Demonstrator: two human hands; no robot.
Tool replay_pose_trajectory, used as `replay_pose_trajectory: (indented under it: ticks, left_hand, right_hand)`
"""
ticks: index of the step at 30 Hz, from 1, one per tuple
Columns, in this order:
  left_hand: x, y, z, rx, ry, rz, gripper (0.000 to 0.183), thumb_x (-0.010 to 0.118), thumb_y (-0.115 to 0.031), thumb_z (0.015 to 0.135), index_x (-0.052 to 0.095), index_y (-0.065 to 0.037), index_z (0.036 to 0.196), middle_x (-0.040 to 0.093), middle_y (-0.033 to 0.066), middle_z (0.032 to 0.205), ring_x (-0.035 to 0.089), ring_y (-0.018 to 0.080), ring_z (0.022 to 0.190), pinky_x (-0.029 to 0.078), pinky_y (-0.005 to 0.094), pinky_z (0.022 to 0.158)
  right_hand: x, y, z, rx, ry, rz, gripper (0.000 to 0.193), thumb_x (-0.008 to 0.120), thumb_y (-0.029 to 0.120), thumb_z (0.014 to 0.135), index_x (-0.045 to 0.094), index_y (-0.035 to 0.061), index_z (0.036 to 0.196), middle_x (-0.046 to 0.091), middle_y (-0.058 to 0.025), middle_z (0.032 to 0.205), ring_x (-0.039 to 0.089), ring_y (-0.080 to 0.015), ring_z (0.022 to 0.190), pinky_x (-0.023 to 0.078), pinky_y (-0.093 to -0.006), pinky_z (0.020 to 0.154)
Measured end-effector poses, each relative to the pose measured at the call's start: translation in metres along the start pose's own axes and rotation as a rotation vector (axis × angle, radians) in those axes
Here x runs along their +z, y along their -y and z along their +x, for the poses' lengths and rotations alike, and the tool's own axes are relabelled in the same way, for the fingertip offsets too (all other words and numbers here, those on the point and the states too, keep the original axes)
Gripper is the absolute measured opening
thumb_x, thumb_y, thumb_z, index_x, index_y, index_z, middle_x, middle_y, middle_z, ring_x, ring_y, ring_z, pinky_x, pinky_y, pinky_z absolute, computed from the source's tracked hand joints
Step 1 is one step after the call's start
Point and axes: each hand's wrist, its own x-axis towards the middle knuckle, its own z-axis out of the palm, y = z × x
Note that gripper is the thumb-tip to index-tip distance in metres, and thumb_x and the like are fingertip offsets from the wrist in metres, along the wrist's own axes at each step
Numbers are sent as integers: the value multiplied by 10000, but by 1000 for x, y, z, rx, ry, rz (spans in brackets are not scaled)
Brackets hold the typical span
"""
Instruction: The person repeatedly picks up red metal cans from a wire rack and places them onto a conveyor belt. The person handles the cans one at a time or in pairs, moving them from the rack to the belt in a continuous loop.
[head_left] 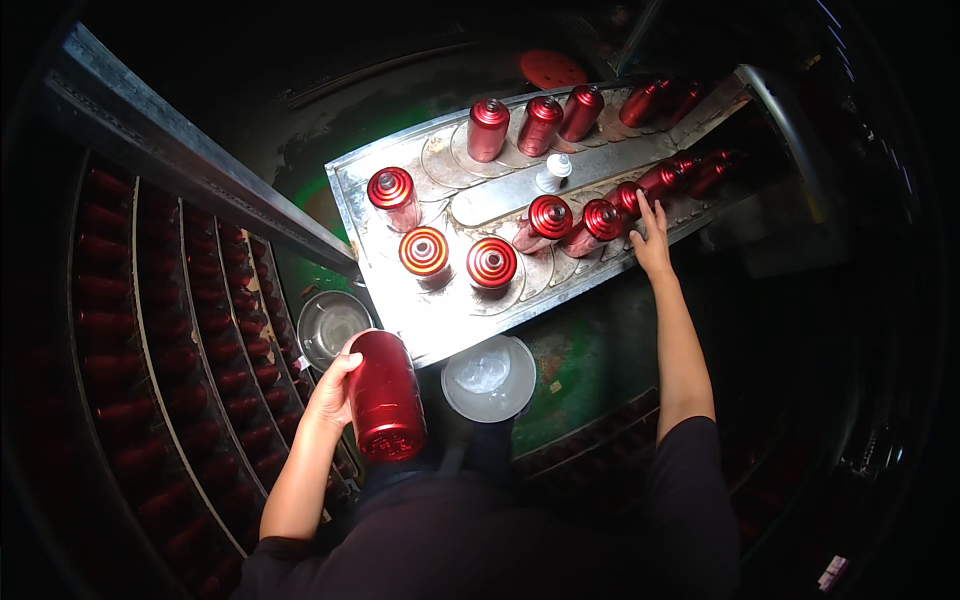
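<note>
My left hand [335, 388] is closed round a shiny red glass bottle [386, 395], tilted over my lap, its base toward me. The neck end is hidden from me. My right hand [652, 238] reaches out over the near edge of a metal conveyor table [400, 310]. Its fingers are stretched and apart, at the side of a red bottle [627, 199] in the near row; whether they touch it I cannot tell. Just left of that hand stands another red bottle [598, 222]. More stand upright along the table, among them a front one [491, 265].
A small white bottle [554, 173] stands on the table's middle strip. Below the near edge is a whitish bucket [490, 385], with a metal bowl [333, 325] to its left. A rack of red bottles [190, 360] fills the left. A metal post [200, 150] crosses the upper left. A red stool [553, 69] is behind.
</note>
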Motion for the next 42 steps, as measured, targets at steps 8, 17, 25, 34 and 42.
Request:
replay_pose_trajectory:
  ticks: [8, 17, 25, 34, 42]
  left_hand:
    - [85, -112, 21, 785, -2, 475, 982, 801, -195, 704, 315, -126, 1554, 598, 145, 1231, 628, 245, 1107, 527, 402, 997]
    - [60, -187, 163, 1559, -387, 1117, 903, 903, -200, 635, 441, -108, 1406, 467, 176, 1330, 541, 327, 1221, 489, 443, 1042]
    - [-88, -132, 258, 1354, -274, 1446, 808, 829, -115, 638, 451, -131, 1352, 439, 191, 1380, 458, 444, 1268, 416, 501, 1086]
    - [-156, -107, 223, 1166, -210, 1458, 924, 828, -67, 634, 388, -161, 1441, 357, 232, 1461, 369, 491, 1342, 395, 522, 1116]
    - [-214, -87, 86, 1106, -156, 1232, 1002, 846, -84, 661, 296, -64, 1499, 230, 288, 1522, 237, 505, 1419, 209, 567, 1189]
  right_hand:
    - [36, -10, -165, 541, -374, 484, 729, 611, -74, 903, 392, 153, 1561, 535, -187, 1392, 625, -161, 977, 530, -251, 817]
    - [136, 119, -364, 983, -339, 686, 765, 583, -108, 877, 315, 74, 1570, 540, -196, 1308, 681, -186, 802, 555, -282, 599]
    - [175, 172, -451, 897, -226, 462, 788, 606, -91, 878, 292, 85, 1578, 560, -186, 1259, 684, -179, 769, 566, -288, 618]
    - [234, 242, -538, 899, -230, 150, 751, 705, 23, 840, 406, 63, 1527, 653, -123, 1134, 642, -151, 774, 567, -310, 676]
    - [271, 349, -481, 795, -206, 245, 727, 723, 43, 845, 433, 61, 1512, 659, -138, 1151, 690, -149, 778, 572, -298, 713]
